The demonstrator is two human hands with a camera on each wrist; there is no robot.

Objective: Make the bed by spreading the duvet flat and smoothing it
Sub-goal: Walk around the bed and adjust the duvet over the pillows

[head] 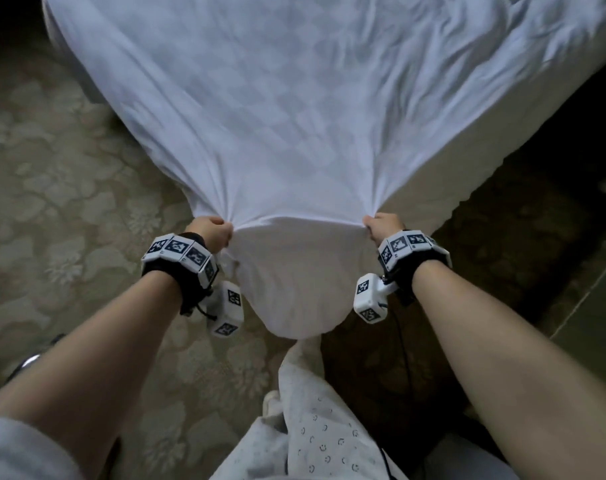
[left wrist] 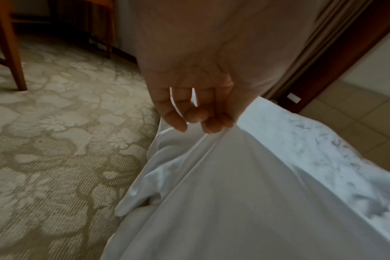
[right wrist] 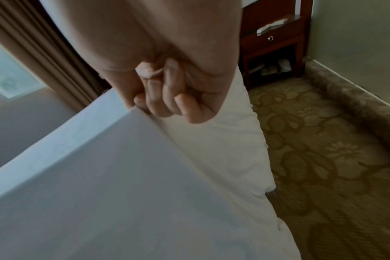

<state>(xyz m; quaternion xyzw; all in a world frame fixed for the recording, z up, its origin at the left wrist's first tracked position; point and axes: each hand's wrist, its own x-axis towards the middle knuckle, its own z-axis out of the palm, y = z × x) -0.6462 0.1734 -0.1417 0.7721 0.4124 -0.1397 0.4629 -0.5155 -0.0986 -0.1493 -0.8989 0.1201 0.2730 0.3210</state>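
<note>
A white duvet (head: 294,116) with a faint checked weave is stretched taut from the bed toward me, narrowing to its near end. My left hand (head: 213,230) grips a bunched fold at the near left, and my right hand (head: 381,225) grips the near right. Between them a slack end of the duvet hangs down in front of me. In the left wrist view my curled fingers (left wrist: 196,116) pinch gathered cloth of the duvet (left wrist: 245,193). In the right wrist view my fist (right wrist: 174,100) is clenched round the duvet (right wrist: 100,176) edge.
Patterned floral carpet (head: 59,202) lies left of the bed. The bed's bare side (head: 502,126) shows at right, with a dark floor strip beside it. Wooden chair legs (left wrist: 13,52) stand on the left, a dark nightstand (right wrist: 276,44) and a wall on the right, curtains (right wrist: 33,52) behind.
</note>
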